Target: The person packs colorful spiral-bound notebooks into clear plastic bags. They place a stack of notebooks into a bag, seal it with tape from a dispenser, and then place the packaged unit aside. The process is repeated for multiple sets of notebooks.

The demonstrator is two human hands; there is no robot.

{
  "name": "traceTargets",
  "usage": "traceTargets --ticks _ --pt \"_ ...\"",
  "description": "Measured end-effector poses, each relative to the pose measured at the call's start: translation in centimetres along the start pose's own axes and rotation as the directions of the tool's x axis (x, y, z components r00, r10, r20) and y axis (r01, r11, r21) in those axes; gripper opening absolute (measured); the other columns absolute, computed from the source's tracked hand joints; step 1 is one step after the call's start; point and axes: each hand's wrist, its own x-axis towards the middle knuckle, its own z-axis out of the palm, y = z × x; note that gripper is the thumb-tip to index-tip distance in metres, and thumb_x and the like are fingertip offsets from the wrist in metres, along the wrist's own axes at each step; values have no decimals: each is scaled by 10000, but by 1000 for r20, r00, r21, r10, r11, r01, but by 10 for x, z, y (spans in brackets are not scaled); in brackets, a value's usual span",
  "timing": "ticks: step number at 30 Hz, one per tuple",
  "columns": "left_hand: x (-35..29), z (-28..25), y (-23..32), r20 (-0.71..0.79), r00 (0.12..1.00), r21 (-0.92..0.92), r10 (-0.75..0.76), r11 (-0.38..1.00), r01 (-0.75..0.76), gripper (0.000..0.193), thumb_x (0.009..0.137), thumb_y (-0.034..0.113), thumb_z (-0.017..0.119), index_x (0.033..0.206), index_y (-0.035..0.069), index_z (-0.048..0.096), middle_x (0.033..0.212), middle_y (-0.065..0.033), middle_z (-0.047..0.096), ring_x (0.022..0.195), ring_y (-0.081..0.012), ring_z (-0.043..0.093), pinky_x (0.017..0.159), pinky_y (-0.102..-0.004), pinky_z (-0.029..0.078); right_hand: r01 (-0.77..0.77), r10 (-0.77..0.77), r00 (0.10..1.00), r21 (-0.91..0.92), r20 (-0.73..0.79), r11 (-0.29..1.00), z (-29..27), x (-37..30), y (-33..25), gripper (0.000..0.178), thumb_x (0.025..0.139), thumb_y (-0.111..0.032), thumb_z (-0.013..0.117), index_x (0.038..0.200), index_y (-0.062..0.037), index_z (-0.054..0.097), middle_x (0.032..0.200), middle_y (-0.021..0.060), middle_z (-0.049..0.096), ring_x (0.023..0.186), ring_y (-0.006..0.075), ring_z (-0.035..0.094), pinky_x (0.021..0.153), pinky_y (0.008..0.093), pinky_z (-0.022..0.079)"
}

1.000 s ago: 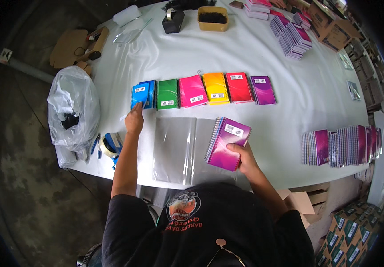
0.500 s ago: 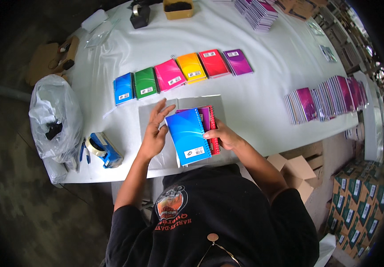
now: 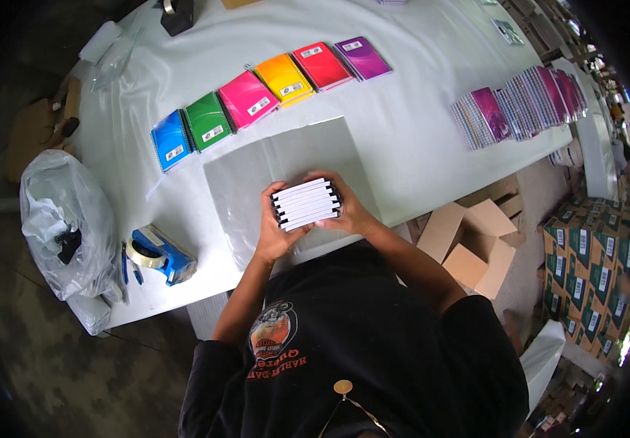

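Note:
A stack of several spiral notebooks (image 3: 305, 204) stands on edge between my hands, its white page edges facing up. My left hand (image 3: 277, 228) grips the stack's left side and my right hand (image 3: 345, 206) its right side. Their covers are hidden from above. Beneath the hands a clear plastic sheet or bag (image 3: 285, 153) lies flat on the white-covered table (image 3: 417, 146). Beyond it runs a row of spiral notebooks: blue (image 3: 172, 140), green (image 3: 208, 122), pink (image 3: 248, 100), yellow (image 3: 284, 79), red (image 3: 322, 64) and purple (image 3: 362, 58).
At left are a blue tape dispenser (image 3: 163, 254), pens (image 3: 131, 264) and a clear plastic bag (image 3: 67, 219). Purple notebook stacks (image 3: 519, 106) lie at right. An open cardboard box (image 3: 468, 244) sits below the table's right edge, near piled cartons (image 3: 590, 270).
The notebooks, earlier held with a blue cover facing up, are now turned on edge. My left hand, spread and free before, has closed on the stack. The view has shifted too.

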Motion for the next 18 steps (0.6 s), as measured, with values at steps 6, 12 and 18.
traceTargets --ticks 6,12,18 --pt "6 -12 -35 47 984 169 170 970 -175 835 550 126 836 1210 63 329 1117 -107 444 1074 -235 454 942 -362 355 98 -138 986 -351 -92 931 9 1 30 765 639 -212 813 1258 -39 398 1210 132 502 1150 247 488 962 357 392" --pt "0 -36 -43 131 987 873 90 462 -158 648 595 166 773 1153 58 462 1110 -90 493 1072 -272 443 941 -400 279 148 -185 982 -724 29 673 -11 -6 55 575 704 -187 742 1188 -24 479 1191 123 526 1099 282 516 931 358 413" --pt "-13 -37 27 -39 994 417 -98 903 106 741 605 359 823 1134 -35 485 1019 -192 584 964 -321 567 863 -389 433 -25 5 999 -662 -32 749 29 24 -33 549 741 -381 717 1094 3 548 981 210 602 859 345 601 760 417 477"
